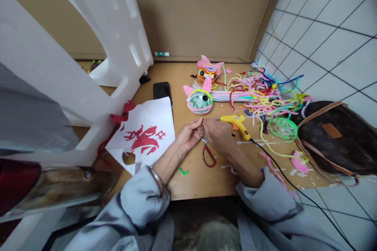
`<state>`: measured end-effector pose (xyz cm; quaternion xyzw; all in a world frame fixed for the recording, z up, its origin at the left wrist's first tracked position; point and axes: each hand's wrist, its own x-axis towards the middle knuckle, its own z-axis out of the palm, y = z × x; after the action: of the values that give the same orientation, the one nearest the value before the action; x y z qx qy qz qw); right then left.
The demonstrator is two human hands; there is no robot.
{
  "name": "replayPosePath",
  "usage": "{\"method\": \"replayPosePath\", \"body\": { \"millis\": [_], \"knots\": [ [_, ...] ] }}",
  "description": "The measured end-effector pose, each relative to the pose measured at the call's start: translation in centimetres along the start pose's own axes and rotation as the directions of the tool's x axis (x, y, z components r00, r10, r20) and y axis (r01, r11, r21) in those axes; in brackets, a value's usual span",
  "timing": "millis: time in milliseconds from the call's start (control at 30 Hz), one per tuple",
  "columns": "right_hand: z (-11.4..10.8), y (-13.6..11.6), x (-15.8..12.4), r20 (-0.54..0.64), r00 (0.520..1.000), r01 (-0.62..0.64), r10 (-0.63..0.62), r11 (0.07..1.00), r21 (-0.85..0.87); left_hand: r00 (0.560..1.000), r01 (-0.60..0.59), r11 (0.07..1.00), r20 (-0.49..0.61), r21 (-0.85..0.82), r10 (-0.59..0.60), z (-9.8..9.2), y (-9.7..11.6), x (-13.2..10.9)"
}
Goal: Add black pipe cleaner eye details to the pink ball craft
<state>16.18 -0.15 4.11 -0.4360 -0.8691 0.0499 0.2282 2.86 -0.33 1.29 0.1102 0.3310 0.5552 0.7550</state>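
Note:
My left hand (191,134) and my right hand (216,133) meet over the brown board (206,180), fingertips pinched together on a tiny dark piece I cannot make out. Red-handled scissors (208,153) lie just under my right hand. A yellow glue gun (237,122) rests right of my hands, its black cord (294,184) trailing toward me. Beyond my hands sits a green and pink ball-shaped figure with an eye (199,101), and behind it an orange and pink owl-like figure (207,71).
A heap of coloured pipe cleaners (265,92) fills the right side. A white sheet with a red cut-out (145,135) and a black phone (161,90) lie on the left. A brown handbag (335,137) sits right; a white plastic frame (97,47) stands left.

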Motion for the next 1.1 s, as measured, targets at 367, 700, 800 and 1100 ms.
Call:
{"method": "replayPosePath", "body": {
  "millis": [367,700,800,1100],
  "knots": [
    [0.6,0.6,0.0,-0.207,0.970,-0.079,0.127,0.971,0.224,0.961,-0.277,0.912,0.079,0.302,0.266,0.8,1.1,-0.8],
    [0.3,0.7,0.3,-0.183,0.968,-0.112,0.172,0.949,0.296,0.854,-0.485,0.548,0.233,0.682,0.465,0.2,1.6,-1.0],
    [0.3,0.7,0.4,-0.192,0.966,-0.118,0.176,0.953,0.277,0.845,-0.493,0.492,0.260,0.718,0.467,0.2,1.6,-1.1],
    [-0.3,1.6,0.6,-0.096,0.994,-0.032,0.054,0.975,0.220,0.824,-0.535,0.324,0.396,0.781,0.406,0.0,3.0,-1.5]
  ]
}}
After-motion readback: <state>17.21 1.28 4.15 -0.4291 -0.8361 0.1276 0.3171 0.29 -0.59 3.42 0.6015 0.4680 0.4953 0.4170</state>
